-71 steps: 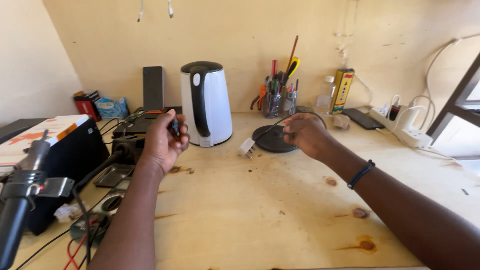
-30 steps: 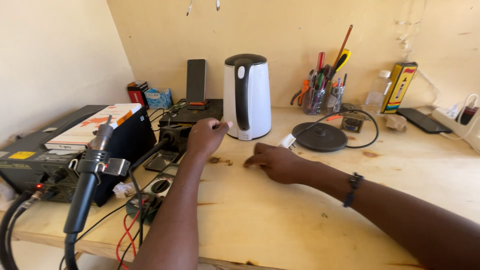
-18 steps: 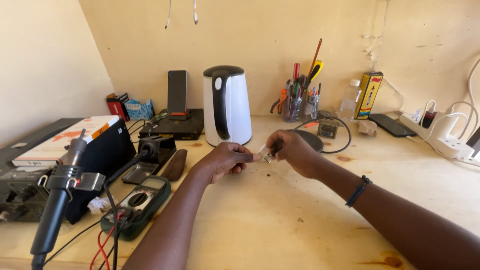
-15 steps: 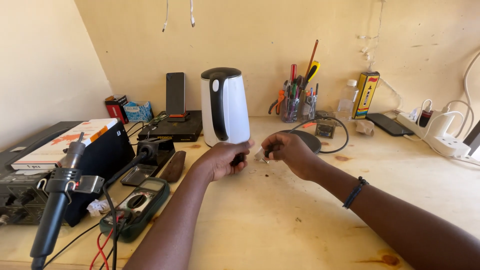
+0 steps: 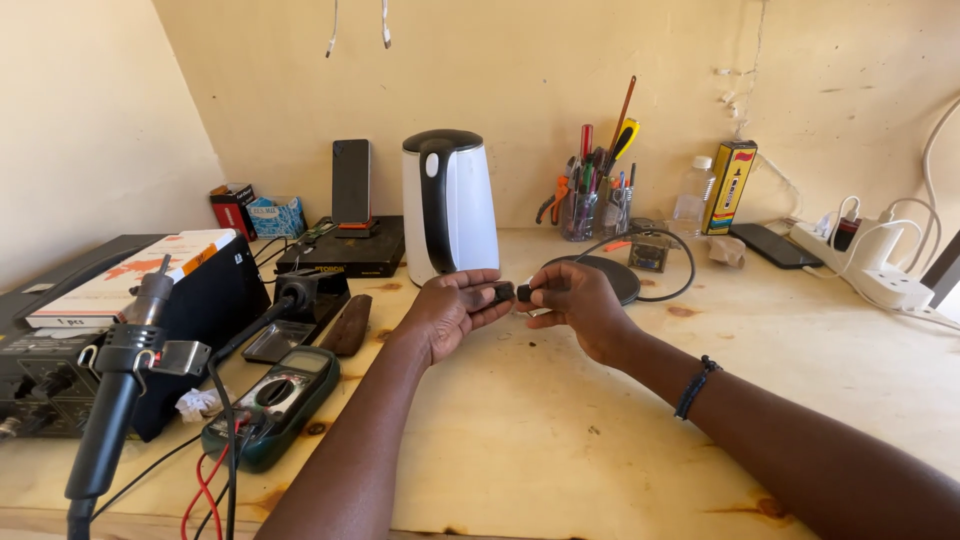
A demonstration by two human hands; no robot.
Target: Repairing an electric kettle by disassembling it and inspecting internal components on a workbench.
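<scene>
Small dark part (image 5: 503, 293) sits pinched between left hand (image 5: 452, 308) and right hand (image 5: 577, 303), both grips closed on it above the bench (image 5: 560, 420), green multimeter (image 5: 272, 402) nearer left, white kettle (image 5: 449, 209) and round black base (image 5: 601, 277) just behind.

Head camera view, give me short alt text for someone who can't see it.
Two hands meet over a wooden workbench, the left hand and right hand pinching a small dark part between them. A white kettle stands behind.
</scene>
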